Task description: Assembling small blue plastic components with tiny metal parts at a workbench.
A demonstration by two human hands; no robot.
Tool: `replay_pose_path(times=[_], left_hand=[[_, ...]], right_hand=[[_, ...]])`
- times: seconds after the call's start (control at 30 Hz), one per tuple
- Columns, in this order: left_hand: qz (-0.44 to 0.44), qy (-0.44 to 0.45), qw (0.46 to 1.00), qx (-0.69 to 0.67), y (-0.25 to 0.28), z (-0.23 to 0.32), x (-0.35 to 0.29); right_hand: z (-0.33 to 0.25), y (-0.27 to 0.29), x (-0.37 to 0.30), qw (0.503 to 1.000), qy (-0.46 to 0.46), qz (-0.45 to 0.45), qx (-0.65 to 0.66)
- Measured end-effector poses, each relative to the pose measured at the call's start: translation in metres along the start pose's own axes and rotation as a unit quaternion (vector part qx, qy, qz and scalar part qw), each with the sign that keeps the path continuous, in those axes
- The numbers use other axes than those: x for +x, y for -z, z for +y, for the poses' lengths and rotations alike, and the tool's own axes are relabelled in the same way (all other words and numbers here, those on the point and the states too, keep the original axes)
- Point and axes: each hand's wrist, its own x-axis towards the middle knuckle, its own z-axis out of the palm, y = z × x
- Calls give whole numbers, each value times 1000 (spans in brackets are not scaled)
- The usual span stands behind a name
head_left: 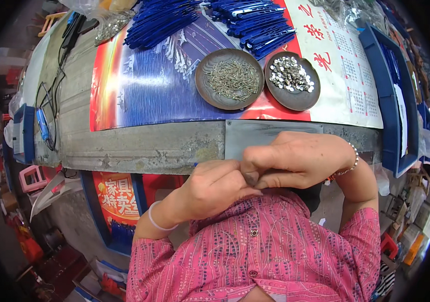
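Observation:
My left hand (220, 186) and my right hand (295, 160) meet at the table's front edge, close to my chest. Both are closed, with fingertips pressed together. A small blue end of a slim piece (196, 164) pokes out beside my left knuckles; the rest is covered by the fingers. Whatever my right thumb and fingers pinch is hidden. Just beyond the hands lies a flat grey metal plate (255, 130). Farther back stand a round dark dish (205, 93) of thin metal pins (232, 79) and a second dark dish (303, 103) of small shiny round metal pieces (290, 74).
Piles of slim blue pieces (159, 22) (255, 22) lie at the back on a printed poster sheet (144, 95). A blue crate (388, 100) stands at the right edge. On the left are a blue-handled tool (42, 125) with a black cord and a blue bin (23, 133). Another blue crate (94, 201) sits below the table.

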Motion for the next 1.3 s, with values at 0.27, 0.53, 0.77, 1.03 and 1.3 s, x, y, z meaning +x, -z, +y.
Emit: replay_pose_path(times=[0.27,0.53,0.77,1.03,1.3], left_hand=[[-18,-44,996,79,-5,4,-9],[25,10,996,85,-7,1,2],[62,27,993,93,-17,7,8],[104,143,984,8,-19,4,8],[100,286,933,-193,-31,8,-6]], right_hand=[[-1,-14,-10,995,-84,19,45],[-17,-56,-13,820,3,234,-523],[-2,-49,-22,833,66,256,-487],[29,-9,-58,822,-137,404,-377],[42,3,-60,780,-206,356,-471]])
